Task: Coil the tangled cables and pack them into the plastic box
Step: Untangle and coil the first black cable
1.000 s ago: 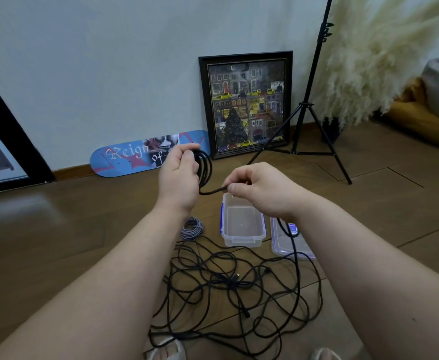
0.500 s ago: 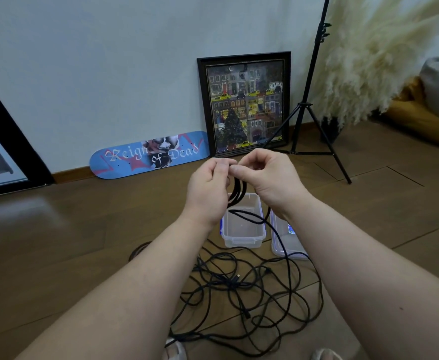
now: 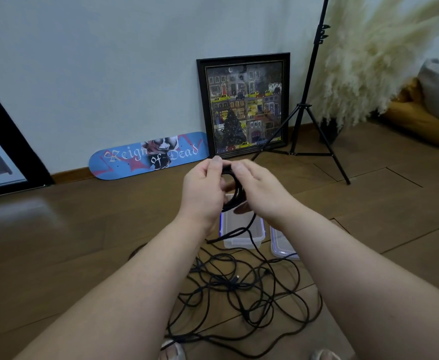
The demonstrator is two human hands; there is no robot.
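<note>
A small coil of black cable (image 3: 235, 194) hangs between my two hands, held up above the floor. My left hand (image 3: 202, 189) pinches the coil's top with thumb and fingers. My right hand (image 3: 261, 189) grips the coil from the right side, fingers curled round its loops. A loose strand runs from the coil down to a tangled heap of black cables (image 3: 241, 289) on the wooden floor. Beyond the heap stands the clear plastic box (image 3: 241, 233), open and partly hidden by my hands. Its lid (image 3: 282, 245) lies flat to the right of it.
A blue skateboard deck (image 3: 148, 155) and a framed picture (image 3: 244, 105) lean on the wall behind. A black tripod (image 3: 307, 107) stands at the right with pampas grass (image 3: 369, 58) and cushions (image 3: 426, 110) beyond. My feet (image 3: 173, 350) show at the bottom edge.
My hands came together from apart and lifted slightly. The right hand brought its strand to the left hand's coil, adding a loop, and now grips the coil itself.
</note>
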